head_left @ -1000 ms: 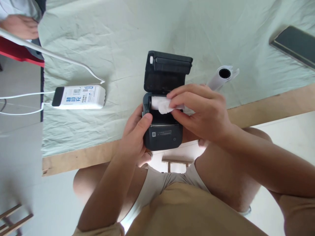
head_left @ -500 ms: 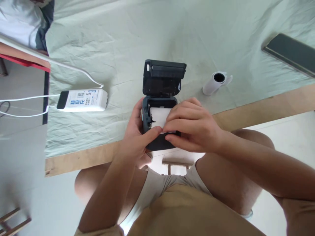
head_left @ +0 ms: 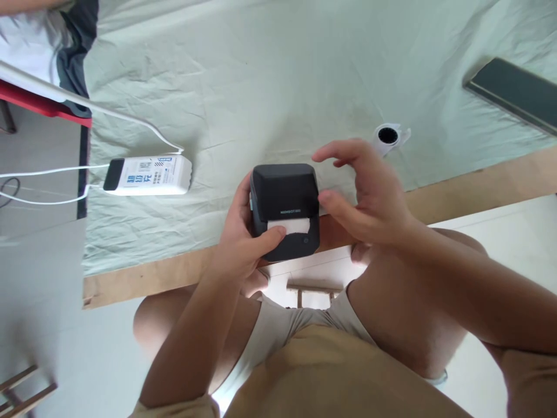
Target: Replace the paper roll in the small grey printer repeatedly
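A small dark label printer (head_left: 285,188) is at the table's front edge with its lid down. My left hand (head_left: 243,241) grips it from the left side, the thumb pressing on a strip of white label paper (head_left: 296,225) that sticks out of the slot below the lid. Just right of the printer, my right hand (head_left: 369,194) is spread, thumb and forefinger apart, holding nothing. The thumb tip is close to the printer's right side; I cannot tell if it touches. Behind that hand stands a white paper roll (head_left: 383,145) with a dark core, partly hidden.
A white power strip (head_left: 150,175) with white cables lies on the left of the pale green cloth (head_left: 217,69). At the far right is a dark flat phone-like slab (head_left: 516,93). The wooden table edge (head_left: 148,285) runs along the front, above my knees.
The printer's lid has swung down and covers the white roll inside. My right hand has come off the printer to the right and its fingers have spread. My left hand keeps its hold.
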`<action>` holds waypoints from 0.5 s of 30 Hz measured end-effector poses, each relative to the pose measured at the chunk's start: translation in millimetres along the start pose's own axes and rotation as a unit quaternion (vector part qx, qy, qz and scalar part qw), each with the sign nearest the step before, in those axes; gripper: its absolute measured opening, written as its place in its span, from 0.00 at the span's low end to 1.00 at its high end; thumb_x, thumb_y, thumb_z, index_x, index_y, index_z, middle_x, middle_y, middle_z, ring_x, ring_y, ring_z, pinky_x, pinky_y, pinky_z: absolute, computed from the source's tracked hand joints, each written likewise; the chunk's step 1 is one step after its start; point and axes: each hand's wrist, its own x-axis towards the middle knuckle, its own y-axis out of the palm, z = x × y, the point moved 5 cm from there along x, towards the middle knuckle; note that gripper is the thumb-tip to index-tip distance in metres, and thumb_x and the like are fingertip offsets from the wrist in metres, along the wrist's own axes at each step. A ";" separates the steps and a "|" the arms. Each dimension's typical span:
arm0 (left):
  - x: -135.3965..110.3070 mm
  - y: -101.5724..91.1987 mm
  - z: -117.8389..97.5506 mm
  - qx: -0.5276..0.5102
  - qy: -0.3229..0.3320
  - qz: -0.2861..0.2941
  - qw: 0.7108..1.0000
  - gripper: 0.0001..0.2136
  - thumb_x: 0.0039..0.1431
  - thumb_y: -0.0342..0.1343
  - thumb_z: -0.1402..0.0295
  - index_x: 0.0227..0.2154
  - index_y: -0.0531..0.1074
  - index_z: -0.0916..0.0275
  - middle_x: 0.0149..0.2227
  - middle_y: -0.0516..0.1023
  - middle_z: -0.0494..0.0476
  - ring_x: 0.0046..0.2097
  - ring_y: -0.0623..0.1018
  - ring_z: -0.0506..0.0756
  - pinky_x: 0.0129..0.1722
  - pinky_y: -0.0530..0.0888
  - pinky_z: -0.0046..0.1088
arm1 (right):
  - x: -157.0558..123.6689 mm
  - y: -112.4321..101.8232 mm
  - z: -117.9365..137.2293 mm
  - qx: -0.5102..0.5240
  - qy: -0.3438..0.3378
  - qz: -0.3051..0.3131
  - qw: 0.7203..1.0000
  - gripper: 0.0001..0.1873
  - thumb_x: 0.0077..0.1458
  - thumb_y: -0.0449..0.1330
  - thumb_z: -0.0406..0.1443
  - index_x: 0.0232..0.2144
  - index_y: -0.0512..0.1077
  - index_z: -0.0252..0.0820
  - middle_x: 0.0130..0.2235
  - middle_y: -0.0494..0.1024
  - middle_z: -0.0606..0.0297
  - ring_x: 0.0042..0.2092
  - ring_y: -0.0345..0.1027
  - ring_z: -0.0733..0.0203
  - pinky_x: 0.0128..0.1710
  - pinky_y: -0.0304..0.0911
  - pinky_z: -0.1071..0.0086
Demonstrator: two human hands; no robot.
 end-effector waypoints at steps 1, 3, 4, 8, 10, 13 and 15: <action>-0.7 0.7 -0.3 -0.009 -0.001 0.006 1.000 0.34 0.45 0.79 0.67 0.57 0.75 0.53 0.53 0.85 0.57 0.48 0.87 0.62 0.34 0.82 0.26 | -1.1 3.0 -1.3 -0.001 0.012 0.021 1.000 0.19 0.68 0.61 0.40 0.59 0.69 0.48 0.57 0.82 0.57 0.60 0.77 0.51 0.61 0.75 0.54; -1.9 2.3 -0.4 -0.035 -0.002 0.017 0.999 0.32 0.48 0.78 0.65 0.57 0.77 0.54 0.44 0.86 0.53 0.40 0.86 0.57 0.28 0.78 0.23 | -3.5 9.6 -6.2 0.021 0.047 0.060 0.997 0.25 0.68 0.62 0.43 0.63 0.67 0.46 0.62 0.79 0.54 0.63 0.75 0.49 0.62 0.74 0.54; -2.3 2.9 -0.1 -0.046 -0.005 0.017 0.999 0.30 0.50 0.78 0.63 0.56 0.78 0.54 0.40 0.85 0.52 0.36 0.85 0.55 0.26 0.76 0.22 | -4.7 13.1 -9.0 0.043 0.063 0.081 0.994 0.28 0.68 0.62 0.45 0.65 0.65 0.45 0.64 0.78 0.52 0.62 0.76 0.49 0.61 0.75 0.54; -3.4 3.1 1.9 -0.051 -0.030 -0.028 0.998 0.28 0.53 0.76 0.59 0.57 0.78 0.55 0.39 0.85 0.54 0.35 0.85 0.56 0.26 0.77 0.24 | -6.0 23.6 -17.6 0.122 0.107 0.145 0.976 0.34 0.67 0.63 0.48 0.68 0.62 0.45 0.62 0.78 0.51 0.53 0.79 0.53 0.56 0.77 0.56; -3.0 4.2 1.7 -0.046 -0.037 -0.033 0.998 0.27 0.54 0.76 0.59 0.56 0.78 0.55 0.41 0.85 0.56 0.38 0.86 0.58 0.29 0.78 0.27 | -4.9 25.4 -19.6 0.131 0.111 0.151 0.973 0.34 0.66 0.64 0.47 0.68 0.62 0.44 0.62 0.77 0.51 0.54 0.78 0.53 0.56 0.77 0.56; -1.1 3.6 -0.1 -0.043 -0.014 -0.023 0.999 0.21 0.55 0.76 0.60 0.50 0.80 0.56 0.40 0.84 0.55 0.39 0.86 0.57 0.30 0.78 0.25 | -4.0 26.5 -19.9 0.123 0.096 0.142 0.978 0.34 0.65 0.65 0.47 0.67 0.63 0.44 0.64 0.76 0.50 0.58 0.76 0.51 0.59 0.76 0.55; 0.5 2.2 0.2 -0.036 0.007 -0.006 0.999 0.19 0.56 0.75 0.58 0.48 0.80 0.56 0.41 0.85 0.55 0.40 0.86 0.57 0.30 0.78 0.23 | -5.0 27.3 -19.8 0.117 0.086 0.135 0.980 0.33 0.66 0.64 0.47 0.68 0.63 0.44 0.65 0.76 0.50 0.60 0.75 0.51 0.60 0.75 0.54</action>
